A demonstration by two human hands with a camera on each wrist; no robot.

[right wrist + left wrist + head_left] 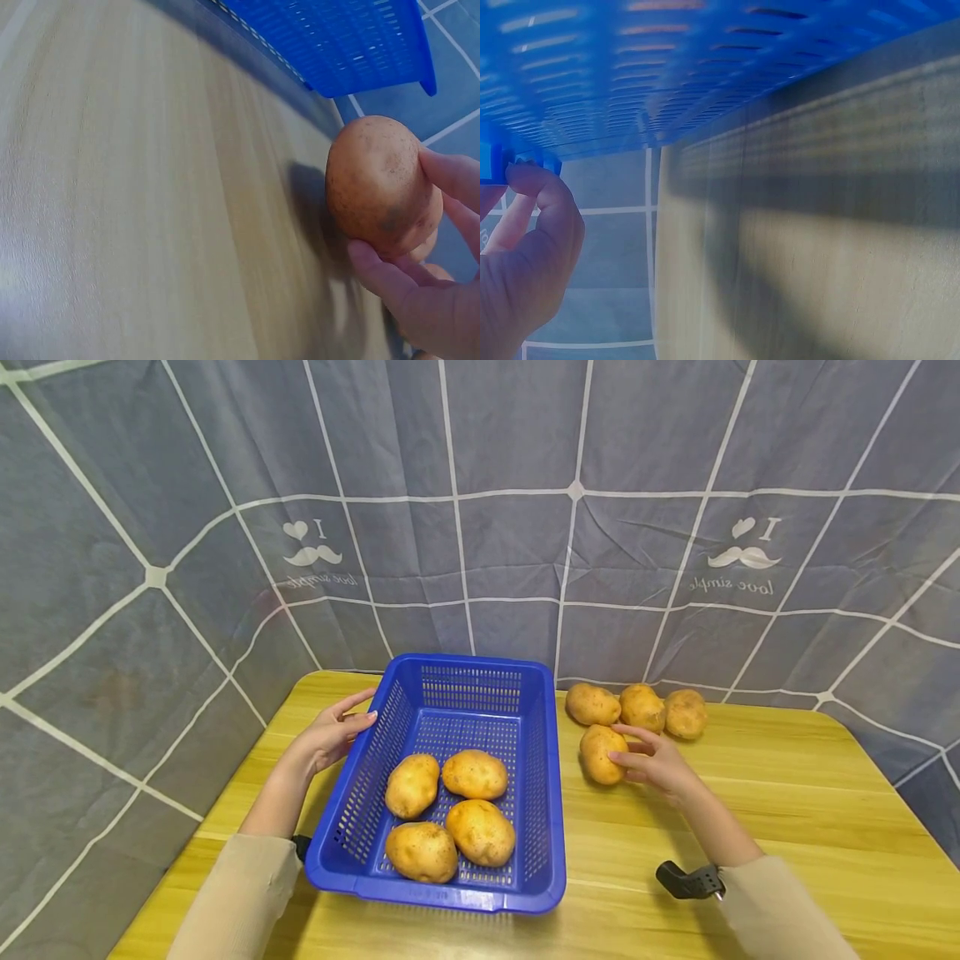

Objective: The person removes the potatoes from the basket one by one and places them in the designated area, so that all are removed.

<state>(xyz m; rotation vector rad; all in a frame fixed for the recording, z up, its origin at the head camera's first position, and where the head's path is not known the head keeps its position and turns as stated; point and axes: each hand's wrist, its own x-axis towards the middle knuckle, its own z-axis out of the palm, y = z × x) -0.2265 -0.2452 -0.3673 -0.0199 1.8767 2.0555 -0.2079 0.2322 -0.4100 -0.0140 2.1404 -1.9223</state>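
Right hand (660,764) has its fingers and thumb wrapped around a potato (600,753) that sits on the wooden table (787,810), just off the right wall of the blue basket (540,777). In the right wrist view the same potato (379,184) fills the right side, thumb below it and fingers (450,172) over the far side, with its shadow falling on the wood beside it, so I honestly can't tell if it's lifted off the table or barely resting on it. Just behind it, toward the back edge of the table, three more potatoes lie in a row: one on the left (592,704), one in the middle (642,707) and one on the right (686,713), the last two touching. Left hand (333,735) is on the basket's left wall near the back left corner, fingers curled over the rim; the left wrist view shows the fingertips (536,180) pressed right up under the blue rim (495,161), so it's gripping the basket. Inside the basket there are four potatoes (450,814) bunched together toward the front, close enough to touch. The basket sits near the table's back left corner, and behind it all hangs a grey cloth (487,485) with white lines.
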